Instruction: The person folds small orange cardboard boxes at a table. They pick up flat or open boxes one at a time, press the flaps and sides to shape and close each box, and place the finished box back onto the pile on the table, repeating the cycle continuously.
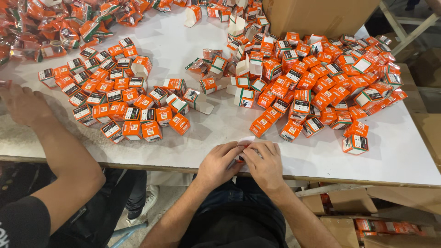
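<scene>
At the near edge of the white counter (193, 138), the person's left hand (220, 165) and right hand (264, 163) met over a small white-and-orange cardboard carton (243, 146). Both sets of fingers were pressed together on it, pinching its sides and flap; most of the carton was hidden under the fingers, so whether it was already closed could not be told. It sat just at the counter's near rim, in front of the person's lap.

To the far right lay a large loose heap of small orange cardboard boxes (321, 82), several with white flaps open near the heap's left side. To the left, a tidier cluster of the same orange boxes (115, 101) lay label-up. At the far left corner was a pile of orange-and-clear plastic packets (69, 27), and a big brown cardboard shipping box (317, 16) stood at the far edge. A co-worker's bare forearm and hand (27, 108) rested on the counter at the left.

Judging by the pinch, the step in hand was folding or closing the carton's flap. The next move would call for a firm tuck of the flap while the other hand steadied the carton's body against the counter.
</scene>
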